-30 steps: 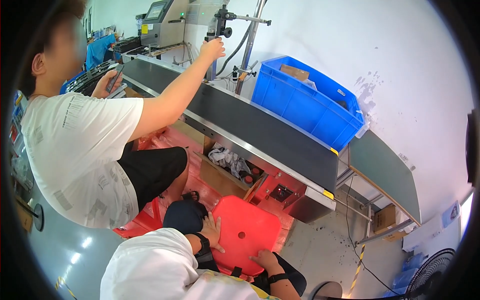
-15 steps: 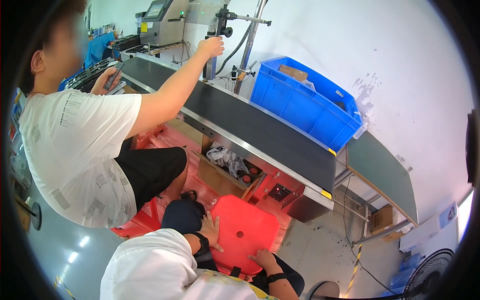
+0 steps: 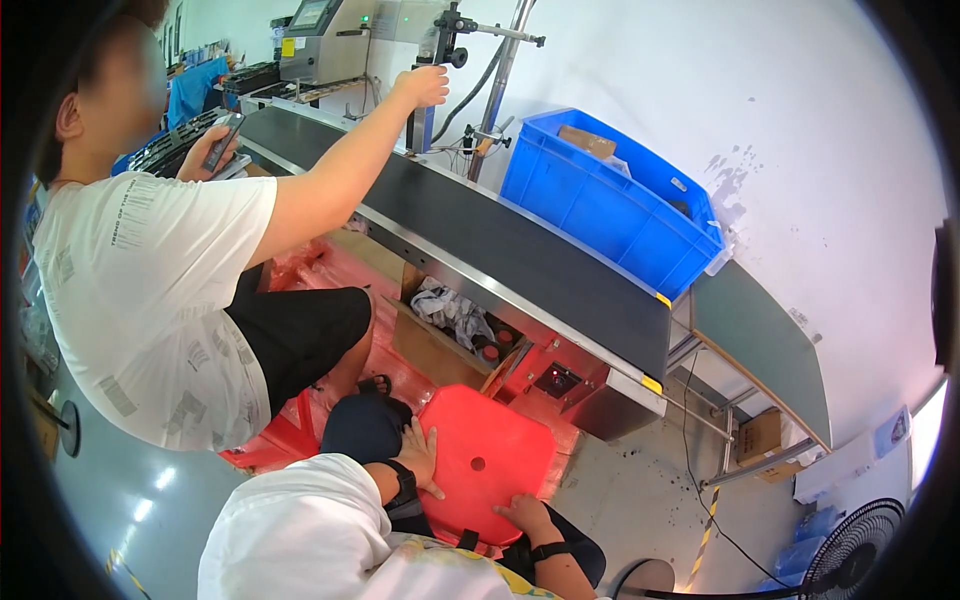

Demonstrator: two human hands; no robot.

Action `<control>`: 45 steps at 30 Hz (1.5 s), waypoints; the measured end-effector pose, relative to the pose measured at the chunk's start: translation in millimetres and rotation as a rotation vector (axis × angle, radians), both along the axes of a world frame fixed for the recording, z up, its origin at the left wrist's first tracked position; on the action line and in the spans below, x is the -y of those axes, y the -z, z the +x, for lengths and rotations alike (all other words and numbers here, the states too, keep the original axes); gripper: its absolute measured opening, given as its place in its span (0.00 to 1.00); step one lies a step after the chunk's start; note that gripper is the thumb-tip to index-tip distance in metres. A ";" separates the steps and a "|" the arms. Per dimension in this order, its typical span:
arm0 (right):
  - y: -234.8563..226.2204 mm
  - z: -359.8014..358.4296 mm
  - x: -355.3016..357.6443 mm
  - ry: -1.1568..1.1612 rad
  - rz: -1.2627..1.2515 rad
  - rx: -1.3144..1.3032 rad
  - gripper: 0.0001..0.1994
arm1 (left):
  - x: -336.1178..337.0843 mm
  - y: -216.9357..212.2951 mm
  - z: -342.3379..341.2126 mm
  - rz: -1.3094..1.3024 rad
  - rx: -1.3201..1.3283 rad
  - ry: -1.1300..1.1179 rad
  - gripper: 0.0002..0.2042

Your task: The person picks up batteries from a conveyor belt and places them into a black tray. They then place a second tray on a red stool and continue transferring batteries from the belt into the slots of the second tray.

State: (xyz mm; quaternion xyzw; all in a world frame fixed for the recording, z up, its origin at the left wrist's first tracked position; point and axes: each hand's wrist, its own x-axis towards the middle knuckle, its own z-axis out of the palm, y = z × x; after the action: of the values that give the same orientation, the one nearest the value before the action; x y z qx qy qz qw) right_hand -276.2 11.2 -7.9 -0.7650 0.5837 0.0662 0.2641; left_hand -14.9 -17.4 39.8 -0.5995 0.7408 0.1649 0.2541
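Observation:
A red plastic stool (image 3: 500,450) with a small round hole in its seat is directly in front of me, between my knees. My left hand (image 3: 420,460) lies flat on the left part of the seat, fingers spread, holding nothing. At the near right edge of the stool is my right hand (image 3: 525,514), its thumb side on top and its other fingers curled at the rim, partly hidden. Both my wrists carry dark bands.
A co-worker at the left reaches one hand (image 3: 425,87) to a bracket-mounted device over the black conveyor belt (image 3: 520,250); the other holds a dark handheld device (image 3: 222,143). A blue crate (image 3: 610,200) stands behind the belt. A green table (image 3: 760,340) and black fan (image 3: 860,545) are right.
The co-worker's raised hand has shifted slightly up, and the handheld device is tilted differently. My hands stay in place on the stool.

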 end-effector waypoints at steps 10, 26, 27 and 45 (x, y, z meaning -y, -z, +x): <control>11.5 -1.7 0.9 -0.102 0.081 -0.112 0.30 | -3.4 -2.4 0.9 -0.001 -0.014 0.005 0.69; 27.6 -3.0 -10.6 0.022 -0.078 0.010 0.25 | 3.8 -4.1 0.5 -0.005 -0.066 0.007 0.69; 22.4 -0.1 -9.9 0.003 -0.072 0.011 0.25 | 3.1 -5.5 1.1 -0.003 -0.066 -0.021 0.69; -4.7 2.4 -11.9 0.095 0.024 0.062 0.26 | 1.6 -7.4 -4.9 0.033 -0.024 -0.040 0.69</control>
State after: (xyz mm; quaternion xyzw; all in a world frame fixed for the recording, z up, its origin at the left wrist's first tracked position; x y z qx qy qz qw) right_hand -273.8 23.1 -3.2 -0.7350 0.6099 0.0366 0.2940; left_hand -19.8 -19.0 47.3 -0.6078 0.7289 0.1896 0.2517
